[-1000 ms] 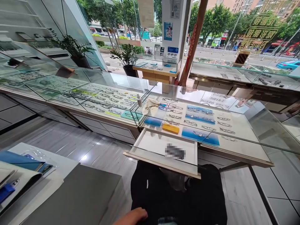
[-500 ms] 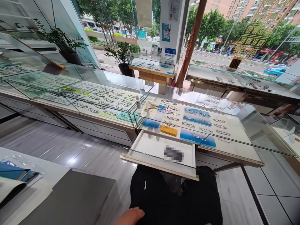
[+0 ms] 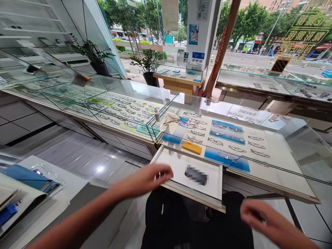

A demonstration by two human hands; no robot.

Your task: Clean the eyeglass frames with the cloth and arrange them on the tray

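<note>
My left hand (image 3: pixel 155 176) reaches over the left front corner of a pulled-out white drawer (image 3: pixel 168 159), loosely curved and holding nothing I can see. Whether it touches the drawer I cannot tell. Off to the drawer's right, my right hand (image 3: pixel 264 219) hangs in the air near my right knee, with bent fingers, a gap to the thumb and nothing visible inside. A dark oblong object (image 3: pixel 196 174), blurred by pixels, lies in the drawer. Behind it, a yellow-orange glasses case (image 3: pixel 192 147) lies beside blue mats and rows of eyeglasses (image 3: pixel 215 141).
A crumpled beige cloth (image 3: pixel 169 121) and a small spray bottle (image 3: pixel 157 114) rest by the glass counter's corner. More eyeglasses fill the left display case (image 3: pixel 121 109). A table (image 3: pixel 77 193) with a blue folder (image 3: pixel 28 178) stands at lower left. Potted plants (image 3: pixel 149 65) stand behind.
Both hands have come up from the bottom edge: the left forward to the drawer's corner, the right into view at lower right. The camera view has turned slightly left.
</note>
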